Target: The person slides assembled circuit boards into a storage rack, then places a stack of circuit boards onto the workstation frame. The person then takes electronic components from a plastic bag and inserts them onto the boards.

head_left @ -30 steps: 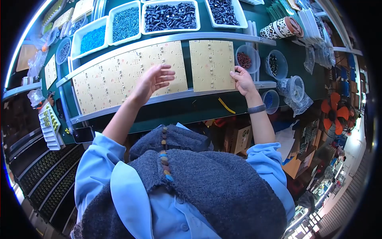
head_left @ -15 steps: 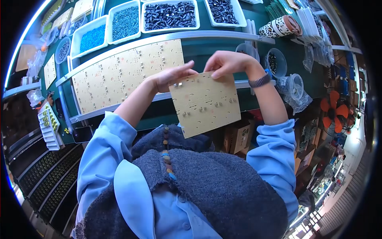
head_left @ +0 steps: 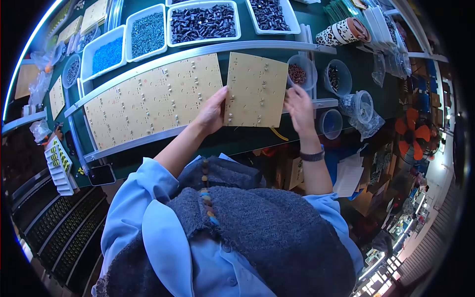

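A tan circuit board panel (head_left: 256,91) with small metal parts on it is turned upright over the frame's metal rails. My left hand (head_left: 213,111) grips its left edge, the thumb along the border. At the right edge is my right hand (head_left: 299,109), a dark band on its wrist. Its fingers are extended and slightly blurred beside the edge; whether they touch it is unclear. Left of this panel, a row of similar tan boards (head_left: 153,99) lies between the far rail (head_left: 208,48) and the near rail.
Behind the rails stand white trays of blue (head_left: 88,79), teal and black (head_left: 170,42) components. To the right are round tubs (head_left: 314,81), one with reddish parts, and a leopard-print cup (head_left: 341,32). A phone (head_left: 101,175) lies at the front left; an orange fan (head_left: 414,134) stands far right.
The panel has been turned and moved up over the rails, beside the row of boards. My left hand now grips its left edge; my right hand went from the top edge to the right side.
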Motion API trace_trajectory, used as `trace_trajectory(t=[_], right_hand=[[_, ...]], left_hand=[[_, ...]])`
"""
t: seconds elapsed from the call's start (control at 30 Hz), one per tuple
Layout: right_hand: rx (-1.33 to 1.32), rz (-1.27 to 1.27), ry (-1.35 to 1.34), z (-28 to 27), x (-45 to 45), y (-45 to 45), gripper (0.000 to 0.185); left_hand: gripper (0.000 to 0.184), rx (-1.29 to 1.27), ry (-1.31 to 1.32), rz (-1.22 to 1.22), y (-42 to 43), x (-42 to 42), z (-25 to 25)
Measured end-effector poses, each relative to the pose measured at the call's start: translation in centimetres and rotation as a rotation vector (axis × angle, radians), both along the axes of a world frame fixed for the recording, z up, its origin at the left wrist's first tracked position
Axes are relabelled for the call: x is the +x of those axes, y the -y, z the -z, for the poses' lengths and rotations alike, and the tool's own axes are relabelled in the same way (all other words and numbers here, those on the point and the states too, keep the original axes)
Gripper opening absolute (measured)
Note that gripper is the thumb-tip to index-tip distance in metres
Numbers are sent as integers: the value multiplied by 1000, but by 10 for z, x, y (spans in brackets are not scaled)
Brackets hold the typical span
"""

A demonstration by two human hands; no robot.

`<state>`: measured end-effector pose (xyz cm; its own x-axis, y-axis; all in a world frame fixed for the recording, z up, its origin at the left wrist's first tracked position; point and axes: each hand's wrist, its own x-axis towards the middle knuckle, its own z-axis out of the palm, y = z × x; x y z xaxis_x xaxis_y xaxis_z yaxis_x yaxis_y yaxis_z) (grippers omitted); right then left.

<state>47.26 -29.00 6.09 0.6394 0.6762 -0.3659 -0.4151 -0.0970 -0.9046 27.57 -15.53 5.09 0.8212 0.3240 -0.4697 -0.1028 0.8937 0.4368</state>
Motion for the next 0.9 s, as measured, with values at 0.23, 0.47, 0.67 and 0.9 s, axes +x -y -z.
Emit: trace_trajectory(t=[0.23,0.47,0.67,0.9], right_hand=[[59,-90,19,40,22,-28,16],[-24,-61,71,58,29,-60,17],[-40,-34,107,67,29,-62,18],[-72,-33,202,65,20,-63,22]], left_hand=[[48,69,-37,11,-1,-6,-2],[51,416,-271,56,7,-62,-32],[47,375,-274,86,25,-95,-26],[39,388,-191,255,42,-110,-24]])
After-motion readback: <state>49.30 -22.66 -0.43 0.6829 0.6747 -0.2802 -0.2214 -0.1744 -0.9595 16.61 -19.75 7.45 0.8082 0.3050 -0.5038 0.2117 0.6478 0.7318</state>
